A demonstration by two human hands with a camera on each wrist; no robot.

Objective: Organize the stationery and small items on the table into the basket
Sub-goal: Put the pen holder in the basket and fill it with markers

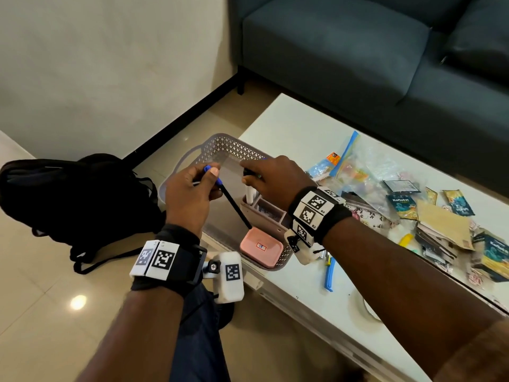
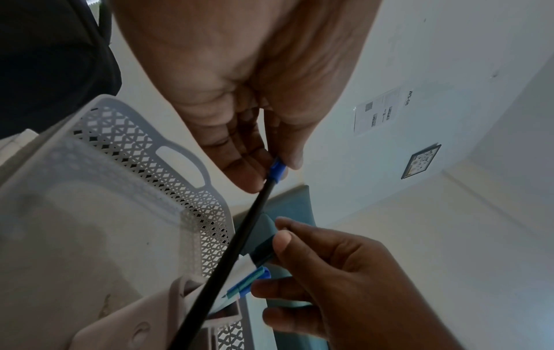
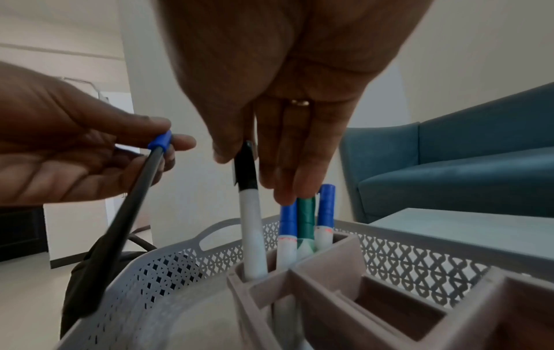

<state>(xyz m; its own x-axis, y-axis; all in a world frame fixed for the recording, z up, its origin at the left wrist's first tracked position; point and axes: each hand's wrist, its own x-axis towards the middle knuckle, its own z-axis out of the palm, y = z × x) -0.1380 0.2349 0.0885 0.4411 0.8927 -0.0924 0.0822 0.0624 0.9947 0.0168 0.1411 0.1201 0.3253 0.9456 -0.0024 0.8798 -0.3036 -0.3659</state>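
Left hand [image 1: 190,194] pinching a slim black pen with a blue cap [image 3: 120,213], slanted over the grey perforated plastic basket [image 1: 220,147] at the table edge, right hand [image 1: 271,180] gripping a white marker with a black cap [image 3: 250,225], upright in the taupe divided organiser [image 3: 329,272], beside blue- and green-capped markers [image 3: 306,220].

My head camera looks forward and down from above onto the near left corner of the table [image 1: 278,125], where the basket [image 1: 220,144] sits. The camera on my left wrist sits very close below my left hand [image 2: 239,99], facing up past the basket's wall toward the ceiling. My right wrist camera looks low across the basket's rim toward the sofa [image 3: 449,170]. All three share the basket.
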